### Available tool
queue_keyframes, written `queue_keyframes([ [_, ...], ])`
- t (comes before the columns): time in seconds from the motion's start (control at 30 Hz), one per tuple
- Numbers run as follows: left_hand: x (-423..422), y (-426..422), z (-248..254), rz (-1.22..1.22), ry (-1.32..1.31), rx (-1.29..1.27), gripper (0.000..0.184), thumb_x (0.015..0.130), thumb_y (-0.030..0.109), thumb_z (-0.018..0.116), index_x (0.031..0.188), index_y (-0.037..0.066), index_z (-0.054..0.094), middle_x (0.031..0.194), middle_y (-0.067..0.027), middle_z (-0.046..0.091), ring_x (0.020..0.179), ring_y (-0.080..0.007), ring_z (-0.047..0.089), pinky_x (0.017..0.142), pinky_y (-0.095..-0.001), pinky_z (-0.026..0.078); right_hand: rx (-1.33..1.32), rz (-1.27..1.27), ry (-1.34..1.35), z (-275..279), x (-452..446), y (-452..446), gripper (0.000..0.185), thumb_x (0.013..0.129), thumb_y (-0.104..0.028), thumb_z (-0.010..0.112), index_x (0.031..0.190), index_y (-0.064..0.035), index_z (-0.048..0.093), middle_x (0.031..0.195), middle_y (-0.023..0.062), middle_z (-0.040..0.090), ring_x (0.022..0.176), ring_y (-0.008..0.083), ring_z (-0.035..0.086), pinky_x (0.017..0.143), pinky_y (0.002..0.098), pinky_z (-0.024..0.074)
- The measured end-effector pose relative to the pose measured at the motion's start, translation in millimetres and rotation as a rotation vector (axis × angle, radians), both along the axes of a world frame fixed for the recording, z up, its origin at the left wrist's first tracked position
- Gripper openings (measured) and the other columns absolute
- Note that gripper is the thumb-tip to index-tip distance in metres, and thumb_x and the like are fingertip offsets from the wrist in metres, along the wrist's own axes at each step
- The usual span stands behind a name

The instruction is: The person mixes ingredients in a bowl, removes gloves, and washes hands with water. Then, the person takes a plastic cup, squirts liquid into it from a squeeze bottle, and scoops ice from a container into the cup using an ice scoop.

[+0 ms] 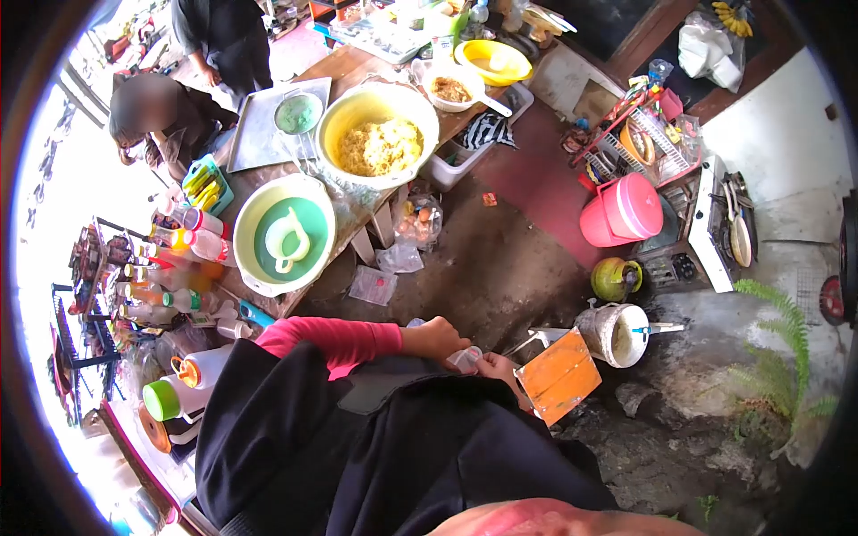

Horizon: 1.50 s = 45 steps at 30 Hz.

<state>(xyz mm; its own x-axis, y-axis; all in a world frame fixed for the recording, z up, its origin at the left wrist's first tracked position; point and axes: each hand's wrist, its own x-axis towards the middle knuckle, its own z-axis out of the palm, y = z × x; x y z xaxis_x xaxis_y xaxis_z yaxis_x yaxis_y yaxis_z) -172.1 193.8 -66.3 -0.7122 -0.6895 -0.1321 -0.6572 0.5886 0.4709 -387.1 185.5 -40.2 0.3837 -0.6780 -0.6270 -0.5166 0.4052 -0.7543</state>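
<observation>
My left hand (435,339) is closed on the left side of a small clear plastic bag (466,359), low in front of my body. On the bag's other side my right hand (500,367) pinches its edge, close to an orange wooden stool (559,377). What the bag holds is too small to make out. On the wooden table (357,64) stand a bowl of green liquid (328,204) with a pale scoop (288,239) in it, and a large yellow bowl (431,114) of yellowish food.
Bottles (186,300) crowd the table's left end. Two people (228,45) are beyond the table. A pink cooler (622,211), a green gas cylinder (615,279) and a white bucket (617,335) stand at the right. Plastic bags (374,286) lie on the floor.
</observation>
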Motion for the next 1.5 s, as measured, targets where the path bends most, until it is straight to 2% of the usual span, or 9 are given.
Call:
queue_keyframes([
  [0.3,16.6,-32.3,74.7,0.069,-0.026,0.13,0.08,0.06,0.066,0.069,0.101,-0.001,0.051,0.078,-0.0189,0.064,0.074,-0.036,0.065,0.063,-0.0439,0.051,-0.076,-0.07,-0.122,30.8,33.5,-9.8,0.019,0.081,-0.015,0.063,0.081,0.0034,0.06,0.07,0.0093,0.066,0.065,0.0117,0.063,0.057,0.0273,0.0479],
  [0.4,18.7,-23.0,82.5,0.185,0.062,0.127,0.08,0.056,0.059,0.075,0.101,-0.002,0.05,0.077,-0.0181,0.064,0.073,-0.0359,0.065,0.062,-0.0433,0.052,-0.346,0.048,-0.063,43.0,44.6,-5.7,0.007,0.079,-0.005,0.059,0.081,0.0005,0.056,0.068,0.0065,0.065,0.058,0.0078,0.059,0.053,0.023,0.0452],
  [0.53,28.8,7.8,74.8,0.31,0.069,-0.063,0.061,0.062,0.047,0.073,0.093,-0.001,0.052,0.07,-0.0147,0.063,0.068,-0.0302,0.066,0.054,-0.0373,0.052,-0.451,0.176,0.001,48.9,58.7,5.6,0.011,0.076,-0.004,0.063,0.086,0.0002,0.058,0.07,0.0057,0.066,0.063,0.0075,0.061,0.059,0.0212,0.0476],
  [0.67,32.5,16.9,85.1,0.412,0.032,-0.163,0.038,0.074,0.034,0.063,0.089,0.0,0.054,0.067,-0.0131,0.061,0.059,-0.0274,0.065,0.048,-0.0354,0.05,-0.228,-0.039,-0.321,12.8,64.4,4.8,0.027,0.07,-0.012,0.072,0.093,-0.0006,0.062,0.075,0.0078,0.069,0.068,0.0102,0.064,0.061,0.0255,0.0495],
  [0.8,41.2,28.4,93.6,0.51,-0.05,-0.104,0.048,0.076,0.031,0.063,0.107,-0.003,0.05,0.071,-0.0117,0.063,0.062,-0.0268,0.066,0.05,-0.0346,0.051,-0.135,0.001,-0.339,34.1,80.0,0.2,0.032,0.068,-0.004,0.071,0.097,0.0009,0.06,0.078,0.0059,0.069,0.068,0.0078,0.062,0.061,0.0232,0.0489],
  [0.87,48.0,35.7,99.5,0.538,-0.064,-0.124,0.057,0.075,0.032,0.064,0.116,-0.005,0.048,0.076,-0.0123,0.063,0.066,-0.0265,0.067,0.052,-0.0333,0.051,-0.182,0.172,-0.268,35.4,85.3,-3.2,0.027,0.078,0.005,0.056,0.104,0.0035,0.051,0.084,0.0117,0.068,0.077,0.014,0.065,0.073,0.0263,0.0521],
  [0.97,52.4,42.9,104.4,0.571,-0.104,-0.109,0.062,0.075,0.031,0.065,0.121,-0.006,0.045,0.083,-0.0127,0.063,0.071,-0.0256,0.067,0.054,-0.0323,0.052,-0.233,0.18,-0.197,36.8,95.3,-4.4,0.028,0.07,-0.001,0.065,0.096,0.0012,0.056,0.077,0.0081,0.068,0.067,0.0088,0.061,0.065,0.0241,0.05],
  [1.0,52.0,45.6,104.7,0.58,-0.108,-0.108,0.062,0.075,0.031,0.065,0.121,-0.006,0.045,0.083,-0.0127,0.063,0.071,-0.0256,0.067,0.054,-0.0323,0.052,-0.185,0.106,-0.206,37.5,97.2,-3.4,0.029,0.064,-0.007,0.073,0.09,-0.001,0.06,0.071,0.0053,0.067,0.061,0.0056,0.058,0.061,0.0246,0.0488],
  [1.5,38.7,55.4,108.7,0.766,-0.15,-0.176,0.055,0.076,0.029,0.06,0.118,-0.005,0.048,0.083,-0.0116,0.062,0.071,-0.023,0.067,0.057,-0.0293,0.051,-0.081,0.258,-0.179,55.9,94.9,-31.5,0.033,0.064,-0.01,0.072,0.094,-0.0029,0.06,0.069,0.0041,0.065,0.06,0.0064,0.056,0.061,0.0249,0.0493],
])
